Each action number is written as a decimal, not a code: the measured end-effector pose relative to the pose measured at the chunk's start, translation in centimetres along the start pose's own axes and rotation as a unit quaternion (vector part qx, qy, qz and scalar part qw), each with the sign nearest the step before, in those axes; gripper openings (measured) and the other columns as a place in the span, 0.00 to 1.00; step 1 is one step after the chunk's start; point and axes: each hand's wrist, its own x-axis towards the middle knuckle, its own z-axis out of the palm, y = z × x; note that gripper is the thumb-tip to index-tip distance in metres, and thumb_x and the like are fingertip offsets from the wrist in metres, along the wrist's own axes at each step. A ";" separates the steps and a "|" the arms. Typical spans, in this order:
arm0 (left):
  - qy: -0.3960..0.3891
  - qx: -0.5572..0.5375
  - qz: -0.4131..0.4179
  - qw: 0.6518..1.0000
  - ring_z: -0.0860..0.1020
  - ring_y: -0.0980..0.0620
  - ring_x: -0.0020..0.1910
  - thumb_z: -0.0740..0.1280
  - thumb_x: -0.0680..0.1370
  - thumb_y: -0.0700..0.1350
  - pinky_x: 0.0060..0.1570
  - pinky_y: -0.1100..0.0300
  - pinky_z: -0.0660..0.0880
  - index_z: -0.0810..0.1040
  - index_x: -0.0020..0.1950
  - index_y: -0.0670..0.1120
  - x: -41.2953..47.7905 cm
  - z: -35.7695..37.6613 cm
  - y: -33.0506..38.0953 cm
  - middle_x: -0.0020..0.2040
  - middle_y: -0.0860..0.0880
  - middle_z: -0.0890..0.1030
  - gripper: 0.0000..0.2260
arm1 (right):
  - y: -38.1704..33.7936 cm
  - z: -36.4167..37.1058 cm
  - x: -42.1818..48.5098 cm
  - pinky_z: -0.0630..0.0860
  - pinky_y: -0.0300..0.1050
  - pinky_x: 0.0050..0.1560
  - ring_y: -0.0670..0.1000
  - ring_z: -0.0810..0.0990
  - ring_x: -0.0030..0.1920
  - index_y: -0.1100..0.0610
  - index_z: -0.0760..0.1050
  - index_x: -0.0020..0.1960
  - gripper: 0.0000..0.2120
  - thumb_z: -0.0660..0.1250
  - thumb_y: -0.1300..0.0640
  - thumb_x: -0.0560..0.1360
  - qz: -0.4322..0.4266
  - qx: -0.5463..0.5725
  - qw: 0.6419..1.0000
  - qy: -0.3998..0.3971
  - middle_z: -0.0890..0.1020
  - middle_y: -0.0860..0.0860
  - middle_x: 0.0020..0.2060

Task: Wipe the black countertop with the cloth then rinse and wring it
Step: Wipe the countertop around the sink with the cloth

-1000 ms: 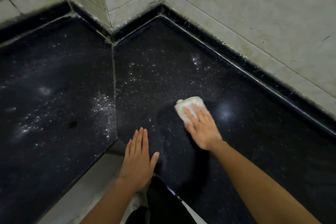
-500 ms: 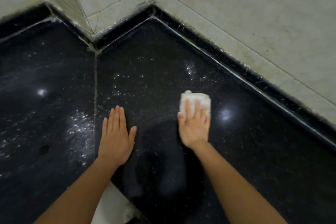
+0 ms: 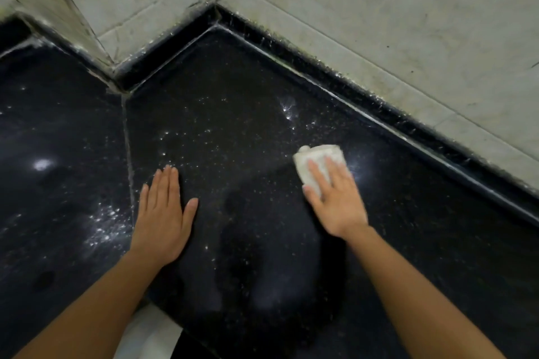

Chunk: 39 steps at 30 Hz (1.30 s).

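A: From the head camera, where is the cloth (image 3: 313,163)?

B: On the right slab of the countertop (image 3: 233,96), near its back edge and well apart from the corner. The right hand (image 3: 335,198) lies flat on the cloth, fingers straight and slightly spread, pressing down.

A: And the left hand (image 3: 162,218)?

B: Palm down just right of the seam (image 3: 128,154), fingers together and thumb out, holding nothing.

A: Which way does the cloth point?

B: It's a folded pad. Its long axis seems to run with the fingers toward the back edge, but the hand hides the near end.

A: How should the wipe go?

B: I'd say even flat pressure, with overlapping strokes from the back edge toward the front. That should take in the white specks (image 3: 186,137) between the hands.
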 end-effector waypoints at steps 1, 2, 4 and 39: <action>0.001 -0.004 0.002 1.000 0.36 0.54 0.75 0.35 0.76 0.63 0.72 0.56 0.34 0.36 0.75 0.44 0.3 -0.1 -0.1 0.77 0.49 0.38 0.34 | 1.4 -0.4 0.6 0.38 0.49 0.76 0.54 0.40 0.77 0.41 0.38 0.76 0.32 0.36 0.33 0.74 0.048 -0.003 0.999 0.001 0.45 0.54 0.78; 0.003 -0.009 0.003 1.000 0.36 0.54 0.75 0.34 0.76 0.63 0.72 0.57 0.33 0.35 0.75 0.44 0.7 -0.2 -0.2 0.76 0.49 0.38 0.34 | 2.5 -0.8 1.2 0.38 0.50 0.76 0.54 0.38 0.77 0.41 0.38 0.76 0.31 0.39 0.34 0.77 0.085 0.002 0.996 -0.006 0.43 0.54 0.78; 0.003 -0.011 0.003 1.000 0.34 0.54 0.74 0.34 0.75 0.64 0.72 0.56 0.33 0.34 0.75 0.45 1.2 -0.4 -0.5 0.76 0.49 0.36 0.34 | 3.3 -1.6 2.2 0.36 0.50 0.75 0.54 0.36 0.77 0.41 0.39 0.77 0.29 0.45 0.37 0.79 0.137 0.034 0.990 -0.016 0.40 0.53 0.78; 0.026 0.060 0.008 0.998 0.51 0.45 0.76 0.42 0.80 0.59 0.73 0.57 0.37 0.50 0.76 0.37 1.7 0.1 -0.8 0.77 0.40 0.51 0.32 | -1.8 -3.4 8.7 0.34 0.54 0.74 0.58 0.36 0.76 0.46 0.38 0.78 0.28 0.42 0.41 0.82 0.311 0.123 0.943 -0.006 0.37 0.55 0.77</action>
